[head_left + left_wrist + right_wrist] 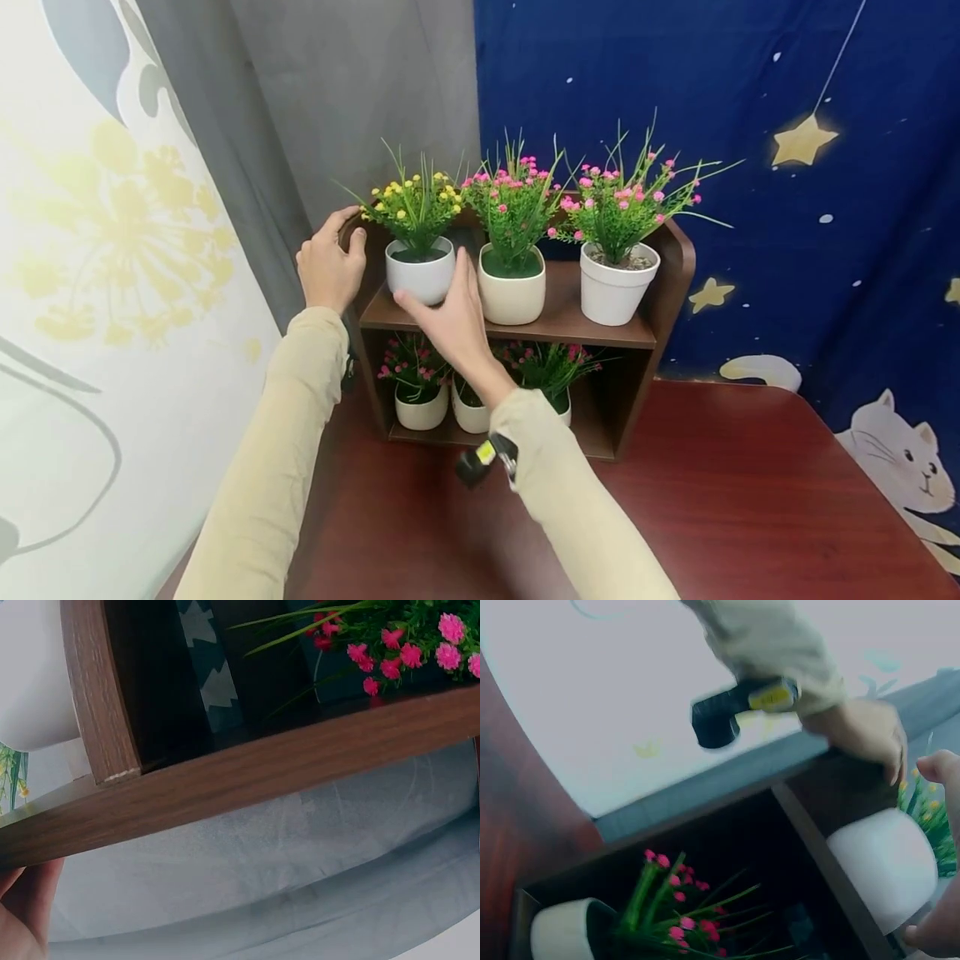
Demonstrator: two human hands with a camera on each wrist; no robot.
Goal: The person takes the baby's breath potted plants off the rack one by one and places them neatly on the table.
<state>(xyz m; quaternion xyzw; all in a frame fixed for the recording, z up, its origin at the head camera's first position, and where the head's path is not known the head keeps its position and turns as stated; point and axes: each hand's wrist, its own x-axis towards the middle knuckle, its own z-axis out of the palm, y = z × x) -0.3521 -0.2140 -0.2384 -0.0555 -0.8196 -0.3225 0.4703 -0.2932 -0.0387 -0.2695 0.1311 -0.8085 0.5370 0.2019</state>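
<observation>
At the brown shelf's left side panel, my left hand [332,265] has its fingers bent over the upper edge; in the left wrist view its fingers [34,892] touch the panel's edge. My right hand [450,321] is spread at the front and right of the round white pot [422,279] with yellow flowers [412,200], on the upper board. Thumb and fingers stand apart around this pot [885,866] in the right wrist view, with a gap at the fingertip. Contact at the thumb cannot be told. Beside it stands a cream pot [512,298] with pink flowers.
A white pot [613,292] with pink flowers stands at the upper board's right. Several potted pink plants, such as one in a cream pot [422,411], fill the lower level. The shelf stands on a red-brown table [750,483], with a blue curtain [675,67] and grey curtain [360,83] behind.
</observation>
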